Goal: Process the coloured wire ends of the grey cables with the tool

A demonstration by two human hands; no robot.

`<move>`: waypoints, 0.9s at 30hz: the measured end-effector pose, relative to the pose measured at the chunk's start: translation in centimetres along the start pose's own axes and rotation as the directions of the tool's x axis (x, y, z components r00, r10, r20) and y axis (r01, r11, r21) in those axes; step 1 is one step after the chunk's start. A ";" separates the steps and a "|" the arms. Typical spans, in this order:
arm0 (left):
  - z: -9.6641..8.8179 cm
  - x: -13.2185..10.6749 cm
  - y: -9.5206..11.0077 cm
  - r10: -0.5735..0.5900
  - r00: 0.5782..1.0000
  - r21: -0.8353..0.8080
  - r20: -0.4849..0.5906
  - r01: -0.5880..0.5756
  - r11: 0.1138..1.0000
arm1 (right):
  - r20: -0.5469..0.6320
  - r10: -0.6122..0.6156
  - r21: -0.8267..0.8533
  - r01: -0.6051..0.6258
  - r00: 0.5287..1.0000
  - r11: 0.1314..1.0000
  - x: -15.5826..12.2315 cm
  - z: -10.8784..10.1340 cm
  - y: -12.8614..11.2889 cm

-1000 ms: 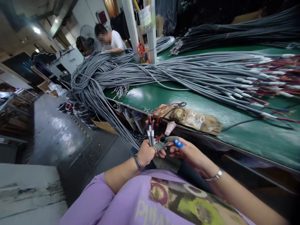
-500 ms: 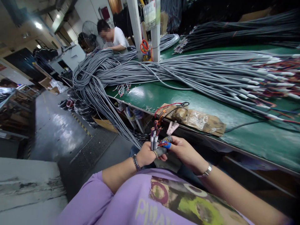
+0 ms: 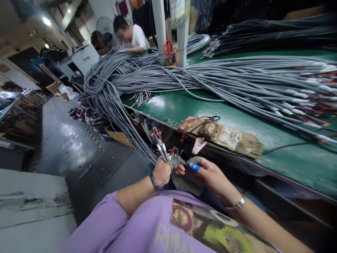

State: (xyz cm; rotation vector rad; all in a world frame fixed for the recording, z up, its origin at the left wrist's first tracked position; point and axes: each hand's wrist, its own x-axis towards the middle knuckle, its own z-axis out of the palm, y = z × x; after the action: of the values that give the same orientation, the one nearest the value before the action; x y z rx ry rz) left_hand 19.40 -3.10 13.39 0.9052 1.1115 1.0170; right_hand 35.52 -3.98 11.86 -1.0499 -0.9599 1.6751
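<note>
My left hand [image 3: 162, 172] is closed around several grey cables [image 3: 163, 151] below their stripped ends. Coloured wires fan out above white bands on the cables, and a bunch of short red and green wires [image 3: 176, 151] sticks up by the left fingertips. My right hand [image 3: 210, 175] is pinched just to the right of it, a blue cover on one finger and a grey one on another. Something thin seems to run between the two hands, too small to name. The cables trail back to the left, towards the bench.
Long grey cables [image 3: 210, 77] lie across the green bench [image 3: 165, 102], their stripped ends at the right. At its front edge are a worn board [image 3: 237, 140] with wires and a pink clip [image 3: 198, 145]. A co-worker [image 3: 137, 38] leans over the far end beside a post [image 3: 183, 42].
My right hand has drawn away to the right from the wires at my left fingers. The cables in my left hand now tilt to the left. The view has shifted slightly.
</note>
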 end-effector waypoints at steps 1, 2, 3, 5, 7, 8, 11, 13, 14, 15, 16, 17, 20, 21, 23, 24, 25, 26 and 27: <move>0.0 0.0 0.1 0.003 1.000 -0.004 0.002 -0.003 1.000 | -0.002 0.014 0.020 -0.014 1.000 1.000 0.0 -0.1 -0.1; 0.0 0.0 0.1 0.006 1.000 -0.006 0.006 -0.006 1.000 | -0.006 0.029 0.044 -0.029 1.000 0.999 0.1 -0.1 -0.2; -0.1 0.0 0.1 0.009 1.000 -0.006 0.013 -0.009 1.000 | -0.007 0.042 0.064 -0.042 0.999 0.997 0.2 -0.1 -0.3; 0.0 -0.1 -0.1 0.010 0.999 0.005 0.036 -0.010 1.000 | -0.004 0.045 0.066 -0.044 0.999 0.997 0.4 0.1 -0.6; 0.0 -0.2 -0.4 0.003 0.998 0.028 0.061 -0.005 1.000 | 0.015 0.023 0.012 -0.023 1.000 1.000 0.5 0.4 -0.8; 0.0 -0.3 -0.5 -0.002 0.997 0.041 0.072 -0.001 0.999 | 0.034 0.011 -0.019 -0.010 0.999 1.000 0.6 0.6 -1.0; 0.1 -0.4 -0.8 -0.017 0.996 0.083 0.090 0.009 0.996 | 0.088 0.003 -0.077 0.004 0.996 0.997 0.7 1.0 -1.2; 0.2 -0.5 -0.8 -0.022 0.995 0.109 0.095 0.011 0.994 | 0.069 -0.001 -0.091 0.007 0.998 0.996 0.7 1.1 -1.2; 0.2 -0.5 -0.7 -0.020 0.995 0.116 0.097 0.009 0.993 | 0.048 -0.007 -0.098 0.012 0.999 0.995 0.7 1.1 -1.1; 0.2 -0.6 -0.7 -0.015 0.995 0.118 0.097 0.004 0.993 | 0.028 -0.015 -0.104 0.018 1.000 0.994 0.7 1.0 -1.0; 0.2 -0.6 -0.7 -0.009 0.995 0.116 0.097 -0.002 0.993 | 0.015 -0.021 -0.106 0.023 1.000 0.994 0.6 1.0 -1.0; 0.2 -0.6 -0.7 -0.001 0.995 0.110 0.095 -0.010 0.994 | 0.013 -0.023 -0.104 0.024 1.000 0.994 0.5 1.0 -1.0; 0.1 -0.6 -0.8 0.016 0.997 0.093 0.082 -0.024 0.995 | 0.029 -0.017 -0.086 0.019 0.999 0.996 0.1 1.0 -1.0; 0.1 -0.5 -0.8 0.018 0.997 0.087 0.073 -0.024 0.996 | 0.025 -0.018 -0.084 0.020 1.000 0.996 -0.1 0.9 -1.1; 0.1 -0.4 -0.8 0.023 0.998 0.077 0.056 -0.027 0.997 | 0.003 -0.023 -0.090 0.023 1.000 0.996 -0.3 0.9 -1.1; 0.1 -0.4 -0.8 0.027 0.998 0.075 0.050 -0.030 0.997 | -0.012 -0.025 -0.091 0.024 1.000 0.996 -0.3 0.9 -1.1; 0.1 -0.4 -0.8 0.030 0.998 0.078 0.049 -0.033 0.996 | -0.027 -0.025 -0.087 0.022 0.999 0.996 -0.3 0.9 -1.1; 0.1 -0.5 -0.7 0.026 0.998 0.086 0.058 -0.031 0.996 | -0.039 -0.021 -0.077 0.018 0.999 0.997 -0.3 1.0 -1.1; 0.1 -0.5 -0.7 0.013 0.997 0.102 0.082 -0.021 0.995 | -0.043 -0.013 -0.062 0.010 0.999 0.998 -0.3 1.1 -1.2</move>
State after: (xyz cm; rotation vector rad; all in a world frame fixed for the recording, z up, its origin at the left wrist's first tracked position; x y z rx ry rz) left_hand 19.57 -3.80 12.89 1.0318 1.0971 0.9351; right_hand 34.93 -4.08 13.34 -1.1153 -0.9930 1.6157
